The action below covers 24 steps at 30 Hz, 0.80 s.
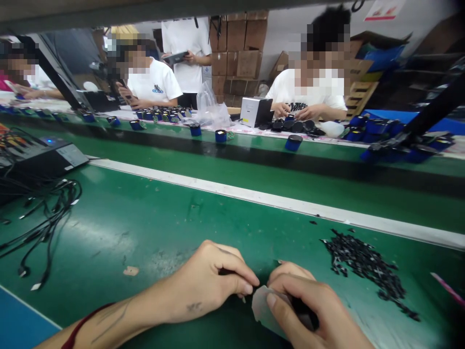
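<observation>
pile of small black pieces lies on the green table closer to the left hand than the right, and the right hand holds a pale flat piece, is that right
Not quite: the head view shows the pile of small black pieces on the green table closer to the right hand, which does hold a pale flat piece.
</observation>
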Motion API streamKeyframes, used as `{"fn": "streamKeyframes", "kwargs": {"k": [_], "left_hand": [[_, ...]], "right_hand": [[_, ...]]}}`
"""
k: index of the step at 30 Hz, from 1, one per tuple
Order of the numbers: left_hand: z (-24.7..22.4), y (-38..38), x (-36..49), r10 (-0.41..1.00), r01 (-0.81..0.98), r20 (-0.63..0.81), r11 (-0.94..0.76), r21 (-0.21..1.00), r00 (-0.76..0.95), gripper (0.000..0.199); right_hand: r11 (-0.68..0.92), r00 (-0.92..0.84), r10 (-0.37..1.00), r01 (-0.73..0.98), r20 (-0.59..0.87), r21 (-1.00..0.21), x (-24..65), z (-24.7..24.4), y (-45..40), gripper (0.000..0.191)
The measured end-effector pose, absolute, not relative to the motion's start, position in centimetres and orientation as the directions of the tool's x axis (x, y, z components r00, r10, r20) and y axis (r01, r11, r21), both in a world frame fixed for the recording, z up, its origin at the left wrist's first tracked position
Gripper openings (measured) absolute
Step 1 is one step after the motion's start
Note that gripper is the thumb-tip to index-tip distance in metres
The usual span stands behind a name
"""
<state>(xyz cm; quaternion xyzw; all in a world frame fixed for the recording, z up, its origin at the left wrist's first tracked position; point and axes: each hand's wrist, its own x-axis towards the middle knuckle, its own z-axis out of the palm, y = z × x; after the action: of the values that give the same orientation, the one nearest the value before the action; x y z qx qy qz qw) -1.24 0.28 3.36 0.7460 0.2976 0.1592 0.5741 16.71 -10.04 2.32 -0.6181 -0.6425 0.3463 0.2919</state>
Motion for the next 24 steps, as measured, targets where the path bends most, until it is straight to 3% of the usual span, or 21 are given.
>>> {"fn": "streamKeyframes", "kwargs": {"k": [4,9,14,17,19,20,22,24], "left_hand": [[3.3,0.3,-1.4,0.632,0.315,-0.116,-0.212,0.925,0.766,0.016],[2.4,-0.3,-0.9,0.652,0.207,-0.329,0.259,0.943,0.684,0.005],[2.5,-0.5,-0.6,0.637,0.129,-0.297,0.298,0.946,0.711,0.004],[2.9,-0.2,-0.4,0.624,0.068,-0.328,0.403,0.913,0.709,0.009],[2.8,-0.1,-0.3,0.595,0.012,-0.394,0.542,0.84,0.701,0.014],[2.8,-0.1,-0.2,0.567,-0.013,-0.426,0.611,0.791,0.705,0.016],[2.5,-0.2,-0.2,0.504,-0.027,-0.47,0.703,0.711,0.725,0.017],[2.3,-0.4,-0.2,0.434,-0.021,-0.481,0.758,0.652,0.762,0.018]], "right_hand": [[-0.027,-0.085,0.992,0.591,-0.096,-0.806,16.4,2.4,-9.9,0.033],[-0.007,-0.121,0.988,0.604,-0.1,-0.797,16.6,2.1,-9.8,0.029],[0.112,-0.147,0.989,0.639,0.023,-0.761,17.0,2.2,-9.7,0.027],[0.267,-0.103,0.944,0.795,0.314,-0.545,17.5,2.4,-9.9,0.015],[0.372,-0.208,0.845,0.891,0.493,-0.262,18.0,2.4,-10.0,0.047],[0.429,-0.305,0.792,0.894,0.529,-0.127,18.3,2.5,-10.0,0.056],[0.547,-0.493,0.687,0.834,0.534,0.067,18.7,2.6,-10.1,0.047],[0.606,-0.537,0.653,0.794,0.534,0.058,18.7,2.9,-10.3,0.031]]}}
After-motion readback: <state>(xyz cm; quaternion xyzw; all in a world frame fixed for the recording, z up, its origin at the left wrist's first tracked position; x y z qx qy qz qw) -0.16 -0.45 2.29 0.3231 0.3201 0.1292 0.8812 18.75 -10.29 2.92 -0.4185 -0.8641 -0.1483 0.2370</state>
